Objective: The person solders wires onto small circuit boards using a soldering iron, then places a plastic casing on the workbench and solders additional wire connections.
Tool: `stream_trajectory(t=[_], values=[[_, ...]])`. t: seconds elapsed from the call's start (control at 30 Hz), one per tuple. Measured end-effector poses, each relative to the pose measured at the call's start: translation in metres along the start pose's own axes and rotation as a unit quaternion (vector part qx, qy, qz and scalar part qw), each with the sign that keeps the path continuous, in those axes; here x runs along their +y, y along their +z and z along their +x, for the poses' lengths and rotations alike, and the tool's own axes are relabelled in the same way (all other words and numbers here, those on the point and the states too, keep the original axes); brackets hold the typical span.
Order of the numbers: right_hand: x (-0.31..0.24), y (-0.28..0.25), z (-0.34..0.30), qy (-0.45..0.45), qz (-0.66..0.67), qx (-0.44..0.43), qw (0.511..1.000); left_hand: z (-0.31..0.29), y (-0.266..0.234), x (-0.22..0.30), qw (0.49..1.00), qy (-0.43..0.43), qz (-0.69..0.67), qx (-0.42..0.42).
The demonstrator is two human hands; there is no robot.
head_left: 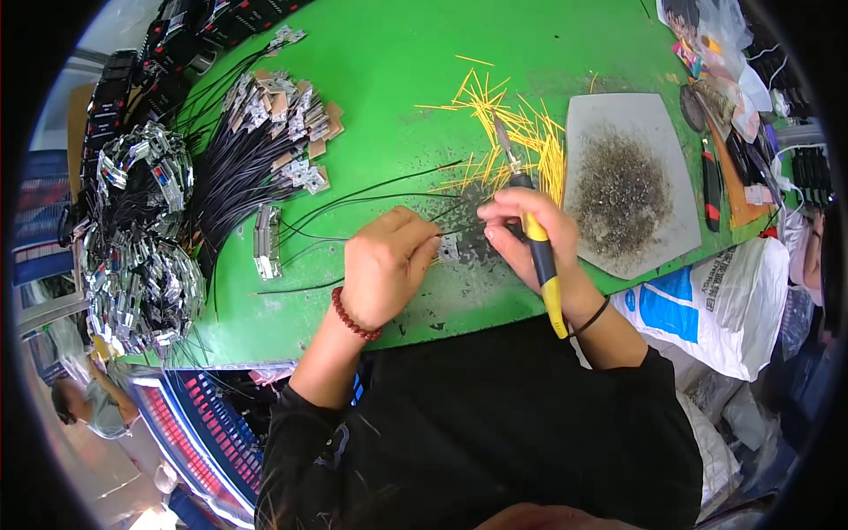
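Note:
My left hand, with a red bead bracelet, pinches thin black wire over the green table. Its fingertips are closed together. A soldering iron with a yellow and black handle lies in my right hand, its metal tip pointing away from me. The right thumb and forefinger come close to the wire ends; whether they touch one is unclear. Just below, between my hands, sits a small metal plate. Thin yellow sticks lie scattered beyond the right hand. A silver metal strip stands left of my left hand.
A grey board covered with dark crumbs lies at the right, beside a red and black cutter. Bundled black wires with metal ends and shiny metal pieces crowd the left. A white sack hangs near the right edge. Another person appears lower left.

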State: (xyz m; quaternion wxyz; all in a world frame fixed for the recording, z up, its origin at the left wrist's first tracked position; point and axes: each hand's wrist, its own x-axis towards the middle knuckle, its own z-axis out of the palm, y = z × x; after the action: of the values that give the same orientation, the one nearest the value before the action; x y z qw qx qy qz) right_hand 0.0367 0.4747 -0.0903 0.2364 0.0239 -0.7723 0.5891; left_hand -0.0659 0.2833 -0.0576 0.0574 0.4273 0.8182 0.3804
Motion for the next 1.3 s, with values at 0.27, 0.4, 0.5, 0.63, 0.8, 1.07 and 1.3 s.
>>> stream_trajectory(t=[0.27, 0.4, 0.5, 0.63, 0.8, 1.07, 1.3], values=[[0.002, 0.025, 0.001, -0.028, -0.027, 0.05, 0.998, 0.003, 0.01, 0.008, 1.0, 0.008, -0.008, 0.007], [0.005, 0.024, -0.003, -0.065, -0.067, 0.021, 0.995, -0.002, 0.019, 0.008, 0.998, -0.034, -0.028, 0.05], [0.004, 0.021, -0.008, 0.02, -0.01, 0.033, 0.999, -0.004, 0.018, 0.004, 0.996, -0.031, -0.052, 0.065], [0.007, 0.027, -0.012, -0.05, -0.021, 0.047, 0.997, -0.009, 0.021, 0.001, 0.996, -0.016, -0.051, 0.072], [0.006, 0.029, -0.013, -0.03, -0.028, 0.025, 0.999, -0.013, 0.024, -0.003, 0.995, 0.008, -0.055, 0.082], [-0.007, 0.029, -0.001, 0.089, 0.046, -0.01, 0.995, -0.015, 0.024, -0.003, 0.994, 0.023, -0.059, 0.09], [-0.001, 0.018, -0.007, 0.072, 0.024, -0.055, 0.996, -0.011, 0.023, 0.004, 0.992, 0.041, -0.09, 0.073]])
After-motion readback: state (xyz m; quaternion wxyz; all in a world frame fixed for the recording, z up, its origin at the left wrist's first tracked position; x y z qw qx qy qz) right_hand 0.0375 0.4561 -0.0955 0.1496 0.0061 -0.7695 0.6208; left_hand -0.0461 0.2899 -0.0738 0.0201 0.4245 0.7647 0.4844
